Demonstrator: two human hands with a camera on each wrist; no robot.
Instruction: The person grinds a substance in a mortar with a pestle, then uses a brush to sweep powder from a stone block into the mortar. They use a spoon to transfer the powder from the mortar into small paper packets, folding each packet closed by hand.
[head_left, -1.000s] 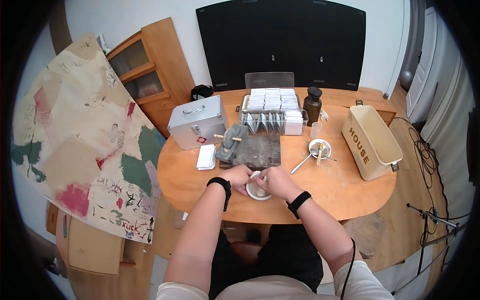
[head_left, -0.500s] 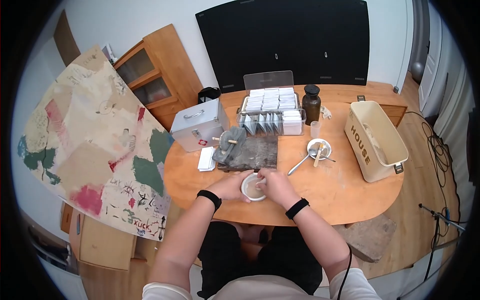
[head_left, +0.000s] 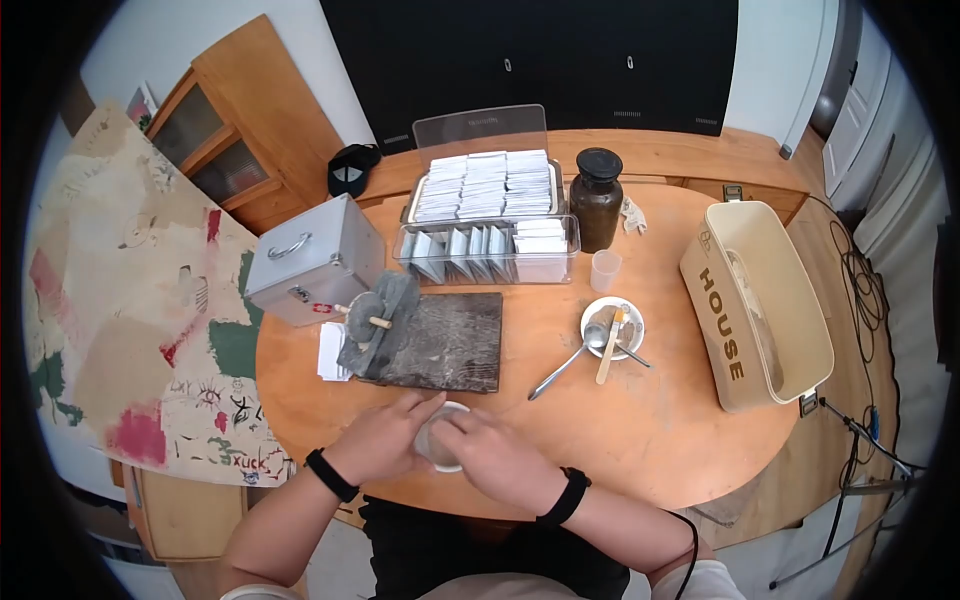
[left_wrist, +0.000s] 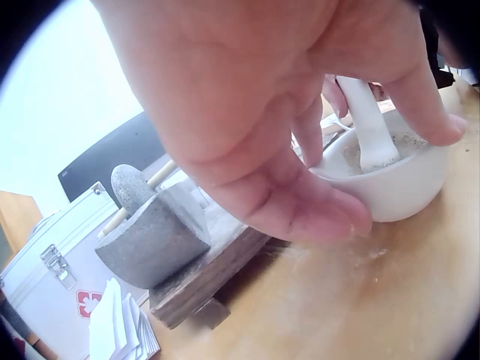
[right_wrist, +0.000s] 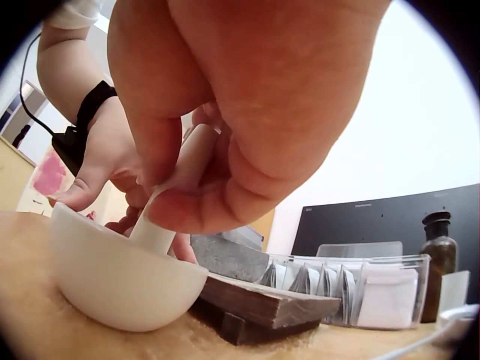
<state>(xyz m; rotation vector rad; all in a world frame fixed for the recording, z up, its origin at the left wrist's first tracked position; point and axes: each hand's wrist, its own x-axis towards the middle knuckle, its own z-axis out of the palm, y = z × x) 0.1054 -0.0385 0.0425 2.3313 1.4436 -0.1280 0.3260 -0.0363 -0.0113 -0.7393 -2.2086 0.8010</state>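
Note:
At the near edge of the table is a white mortar (left_wrist: 405, 184), with greyish ground grains (left_wrist: 409, 144) inside. My left hand (head_left: 385, 440) holds it by the rim, thumb on one side and fingers on the other. A white pestle (right_wrist: 154, 232) leans in the bowl, its lower end down among the grains. Its upper shaft is pinched between the thumb and fingers of my right hand (head_left: 505, 460). In the head view my right hand covers most of the pestle.
Behind the hands lies a dark wooden board (head_left: 455, 345) with a grey stone trough and wheel (head_left: 368, 318). Around it stand a silver case (head_left: 315, 260), paper packets (head_left: 485, 185), a brown bottle (head_left: 597, 215), a plastic cup (head_left: 605, 270), a bowl with spoon (head_left: 612, 328) and a cream HOUSE bin (head_left: 725, 330).
The head view has shifted, so the table's things look larger and mostly lie further left. Both hands stay at the mortar; my left hand's fingers have spread wider round its rim.

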